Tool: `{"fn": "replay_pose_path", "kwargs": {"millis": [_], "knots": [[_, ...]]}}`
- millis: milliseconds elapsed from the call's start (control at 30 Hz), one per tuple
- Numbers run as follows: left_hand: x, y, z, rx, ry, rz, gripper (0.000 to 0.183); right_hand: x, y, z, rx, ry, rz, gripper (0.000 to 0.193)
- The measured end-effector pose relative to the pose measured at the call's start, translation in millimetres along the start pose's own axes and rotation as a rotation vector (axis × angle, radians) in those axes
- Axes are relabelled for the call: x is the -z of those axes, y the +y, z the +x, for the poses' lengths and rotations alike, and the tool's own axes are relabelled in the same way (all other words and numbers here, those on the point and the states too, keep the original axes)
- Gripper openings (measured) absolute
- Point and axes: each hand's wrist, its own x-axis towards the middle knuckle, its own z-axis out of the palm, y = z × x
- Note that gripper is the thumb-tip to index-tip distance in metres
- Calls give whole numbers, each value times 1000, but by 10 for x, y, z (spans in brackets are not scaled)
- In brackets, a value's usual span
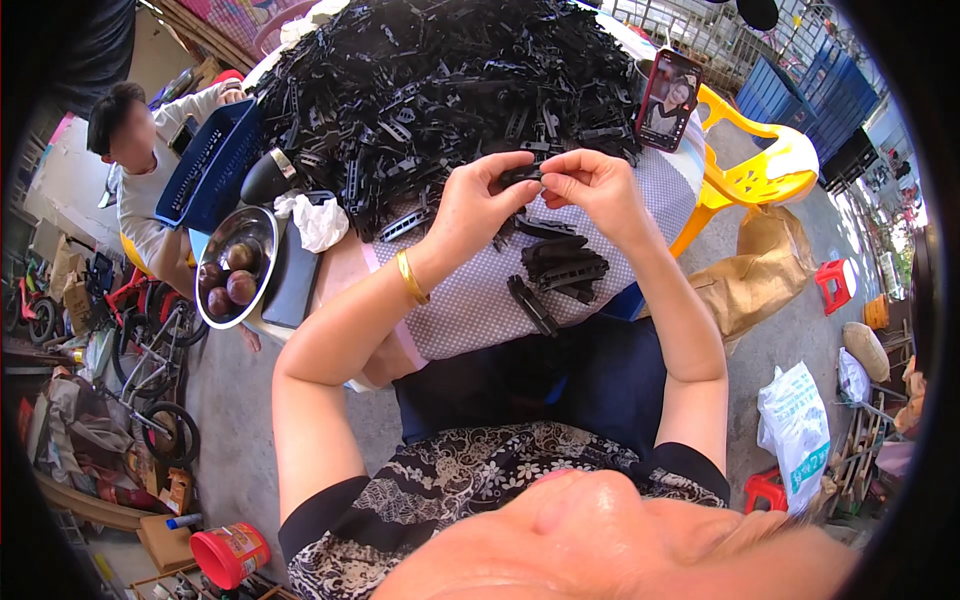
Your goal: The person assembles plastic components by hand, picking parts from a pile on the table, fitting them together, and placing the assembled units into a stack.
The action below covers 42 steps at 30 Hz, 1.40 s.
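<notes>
Small black plastic piece (pixel 519 175), narrow, glossy, roughly level, held between the fingers (pixel 574 161)

Blk part (pixel 520 176) partly hidden by fingers (pixel 592 163); pile (pixel 430 95) cut off @ top.

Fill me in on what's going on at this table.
A seated person's left hand holds a small black plastic piece, while the right hand pinches at its right end. Beyond the hands lies a large heap of black plastic parts; a small cluster of parts rests nearer the person on the patterned cloth. A smartphone stands at the right.
</notes>
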Motion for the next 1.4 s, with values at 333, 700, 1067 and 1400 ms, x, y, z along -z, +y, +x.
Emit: {"fn": "replay_pose_path", "kwargs": {"millis": [333,700,1067,1400], "knots": [[20,63,-7,-173,40,98,31,22,-68,-24,499,140,-614,41],[13,122,-27,-309,28,253,30,42,-95,-84,405,-6,-600,30],[109,36,65,-158,-103,184,30,60,-99,-73,444,7,-698,26],[-41,170,-161,-274,-515,326,34,211,219,189,57,-151,-311,24]]}}
